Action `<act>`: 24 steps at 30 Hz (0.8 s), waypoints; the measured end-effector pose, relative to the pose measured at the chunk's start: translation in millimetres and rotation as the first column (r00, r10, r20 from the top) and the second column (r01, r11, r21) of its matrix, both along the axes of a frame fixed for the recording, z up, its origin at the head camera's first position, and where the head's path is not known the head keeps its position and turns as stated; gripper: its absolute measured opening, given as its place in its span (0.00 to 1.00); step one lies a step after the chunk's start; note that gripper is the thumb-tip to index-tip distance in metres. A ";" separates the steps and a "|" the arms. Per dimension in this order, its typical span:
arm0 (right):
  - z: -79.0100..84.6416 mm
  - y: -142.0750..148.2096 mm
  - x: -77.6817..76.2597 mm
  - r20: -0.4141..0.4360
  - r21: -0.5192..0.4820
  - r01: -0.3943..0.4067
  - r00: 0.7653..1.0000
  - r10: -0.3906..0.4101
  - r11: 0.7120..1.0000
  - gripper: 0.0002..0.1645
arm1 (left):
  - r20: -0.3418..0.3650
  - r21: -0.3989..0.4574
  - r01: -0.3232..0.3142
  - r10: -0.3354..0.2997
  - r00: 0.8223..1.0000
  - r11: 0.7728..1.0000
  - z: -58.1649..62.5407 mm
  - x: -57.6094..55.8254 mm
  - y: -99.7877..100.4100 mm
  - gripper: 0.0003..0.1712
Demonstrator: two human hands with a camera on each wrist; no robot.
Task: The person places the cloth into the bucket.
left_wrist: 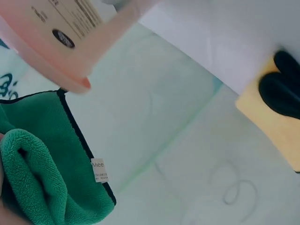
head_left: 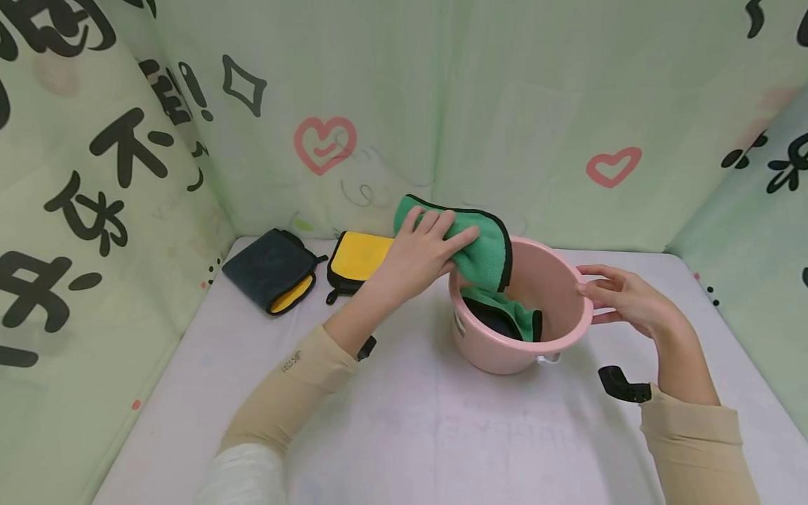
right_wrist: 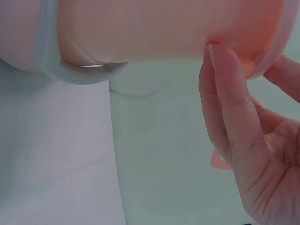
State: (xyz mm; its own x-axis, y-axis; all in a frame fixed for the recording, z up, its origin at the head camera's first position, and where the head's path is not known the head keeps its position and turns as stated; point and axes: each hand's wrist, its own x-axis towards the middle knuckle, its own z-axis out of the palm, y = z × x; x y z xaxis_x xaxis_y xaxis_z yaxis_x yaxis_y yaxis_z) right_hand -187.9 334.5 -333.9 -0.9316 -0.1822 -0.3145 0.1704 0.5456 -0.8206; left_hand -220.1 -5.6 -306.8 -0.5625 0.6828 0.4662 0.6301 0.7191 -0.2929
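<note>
My left hand [head_left: 424, 251] grips a green towel [head_left: 489, 245] with black edging, above the left rim of a pink bucket [head_left: 562, 308]. In the left wrist view the green towel [left_wrist: 51, 126] hangs bunched up with a small white label at its edge. Another green towel [head_left: 524, 315] with a dark side lies inside the bucket. My right hand [head_left: 625, 298] holds the bucket's rim at its right side. Seen from the right wrist, fingertips [right_wrist: 220, 56] press the outer wall, with another finger at the rim.
To the left, against the back curtain, lie a folded dark grey towel [head_left: 268, 270] with a yellow inside and a folded yellow towel [head_left: 360, 256] with black trim. A white-covered table [head_left: 442, 435] carries everything. Printed pale green curtains [head_left: 505, 105] enclose its back and sides.
</note>
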 end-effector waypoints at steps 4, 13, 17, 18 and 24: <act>-0.6 -0.2 -0.4 -0.001 -0.006 -0.007 1.000 0.007 1.000 0.41 | 0.012 -0.068 0.012 -0.012 1.000 0.998 -2.6 1.2 17.6 0.25; -3.6 -1.7 -0.4 0.000 0.037 -0.004 1.000 0.004 0.999 0.41 | 0.081 -0.142 0.101 -0.090 0.993 0.985 -12.2 4.4 58.1 0.24; -3.3 -2.1 -0.1 0.007 0.034 -0.002 1.000 0.002 0.999 0.42 | 0.149 -0.203 0.119 -0.090 0.985 0.972 -17.1 5.0 72.4 0.28; -3.1 -2.2 -0.1 0.008 0.034 -0.003 1.000 0.003 0.999 0.42 | 0.166 -0.219 0.124 -0.088 0.982 0.968 -18.5 4.8 75.2 0.28; -2.9 -2.0 -0.7 0.003 0.036 -0.009 1.000 0.009 0.999 0.41 | 0.187 -0.278 0.160 -0.110 0.976 0.947 -28.3 3.6 85.8 0.27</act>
